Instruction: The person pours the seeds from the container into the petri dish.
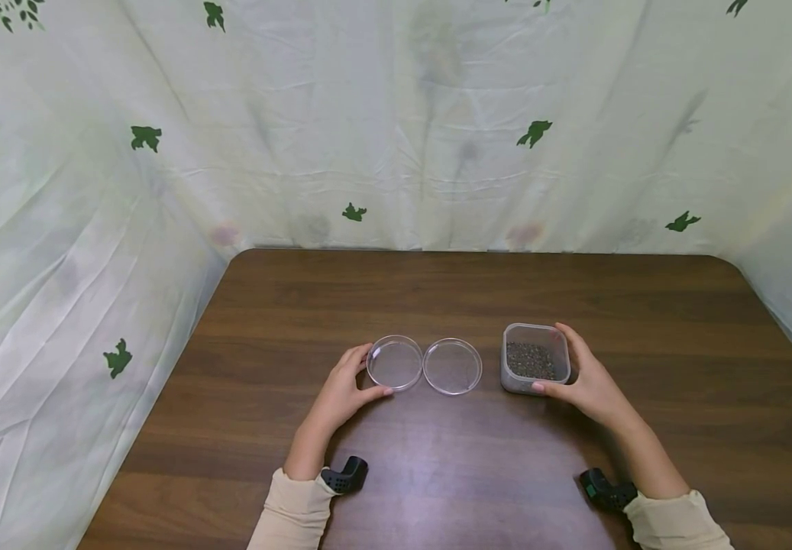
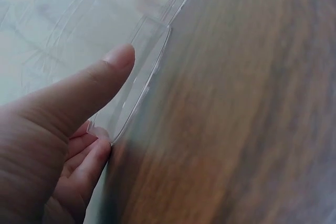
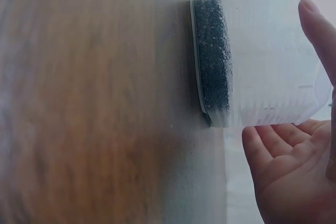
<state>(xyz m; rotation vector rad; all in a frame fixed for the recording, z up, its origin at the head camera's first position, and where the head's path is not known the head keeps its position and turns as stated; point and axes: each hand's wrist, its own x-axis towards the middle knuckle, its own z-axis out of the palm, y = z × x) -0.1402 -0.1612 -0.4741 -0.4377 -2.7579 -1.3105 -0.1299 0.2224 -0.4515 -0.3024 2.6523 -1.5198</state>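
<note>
Two clear round petri dish halves lie side by side on the wooden table. My left hand [image 1: 342, 387] holds the left dish [image 1: 396, 363], thumb at its near edge and fingers round its left side. Its neighbour, the right dish [image 1: 452, 367], sits rim to rim with it. Farther right stands an uncovered translucent plastic container [image 1: 514, 386], with dark grey granules [image 1: 531, 360] in its lower part. My right hand [image 1: 593, 386] grips that container from the right, thumb on the near side and fingers at the far side. In the right wrist view, the container's base [image 3: 195, 61] is right at the tabletop.
The brown wooden table [image 1: 464, 290] has rounded far corners. A pale curtain [image 1: 396, 130] with green leaf-like prints hangs behind it and along both sides. Each wrist bears a small black camera, the left camera [image 1: 346, 475] and the right camera [image 1: 605, 490].
</note>
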